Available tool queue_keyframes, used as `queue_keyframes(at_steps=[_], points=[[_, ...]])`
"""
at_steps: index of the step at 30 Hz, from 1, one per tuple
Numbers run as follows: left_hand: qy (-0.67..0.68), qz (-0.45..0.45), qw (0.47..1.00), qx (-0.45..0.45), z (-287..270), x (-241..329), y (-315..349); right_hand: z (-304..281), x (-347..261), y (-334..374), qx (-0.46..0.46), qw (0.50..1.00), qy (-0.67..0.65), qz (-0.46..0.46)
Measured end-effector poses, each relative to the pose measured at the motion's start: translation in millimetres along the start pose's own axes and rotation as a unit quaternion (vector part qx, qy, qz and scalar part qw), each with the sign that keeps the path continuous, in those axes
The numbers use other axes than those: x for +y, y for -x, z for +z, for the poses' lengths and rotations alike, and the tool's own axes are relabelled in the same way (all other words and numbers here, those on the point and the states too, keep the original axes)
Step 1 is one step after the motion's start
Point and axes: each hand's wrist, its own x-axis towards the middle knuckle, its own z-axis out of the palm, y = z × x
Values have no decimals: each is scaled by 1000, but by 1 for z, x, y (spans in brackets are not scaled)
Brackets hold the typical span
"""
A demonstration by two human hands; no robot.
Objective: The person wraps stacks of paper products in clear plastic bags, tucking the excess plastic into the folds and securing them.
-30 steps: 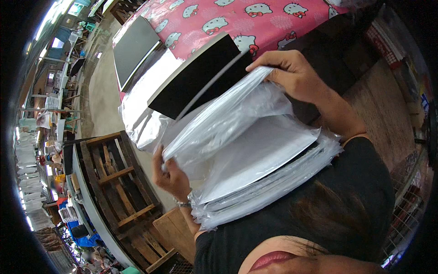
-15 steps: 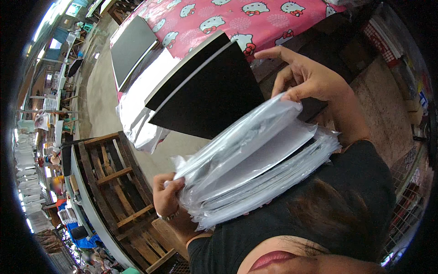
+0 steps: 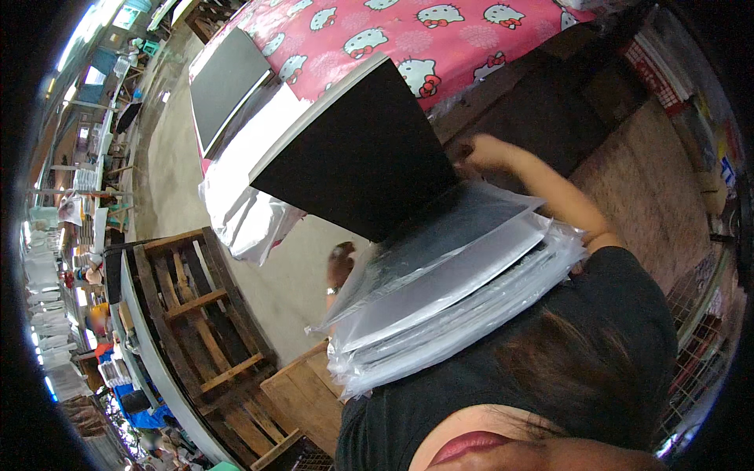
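A large black sheet (image 3: 353, 149) lies in the middle on a pale stack, its near edge meeting a clear plastic sleeve (image 3: 440, 243). Whether that edge is inside or beneath the sleeve, I cannot tell. Closest to my body is a pile of clear plastic sleeves (image 3: 463, 330), some with a white sheet showing inside. My right hand (image 3: 479, 153), smeared by motion, is at the black sheet's right near corner, fingers curled. Beside the sleeve's left side is my left hand (image 3: 342, 265), dark and partly covered, its fingers not clear.
A pink patterned cloth (image 3: 448, 47) covers the table beyond. Another black sheet (image 3: 230, 82) lies on its left part, near white plastic wrapping (image 3: 243, 212). A wooden pallet (image 3: 196, 306) stands at lower left, and wire mesh (image 3: 691, 345) at right.
Both hands have left the plastic sleeve's edge; the left moved up and right, the right slightly down. The sleeve has dropped flatter, and the white strip between black sheets no longer shows.
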Motion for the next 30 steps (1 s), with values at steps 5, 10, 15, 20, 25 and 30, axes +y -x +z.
queue_keyframes(at_steps=[5,10,15,20,25,30], points=[[327,-22,943,53,-123,163,48,-7,-67,60,-400,874,-147,-235],[273,226,931,-81,-146,253,65,70,-38,-19,-363,895,207,-158],[519,310,794,-63,-106,287,47,46,-182,35,-119,856,-104,-491],[570,272,774,32,-111,307,43,11,-207,34,-56,886,-169,-429],[557,135,813,106,-111,307,48,32,-213,47,17,852,-95,-514],[483,133,848,174,-108,297,44,16,-209,22,-67,869,-307,-381]])
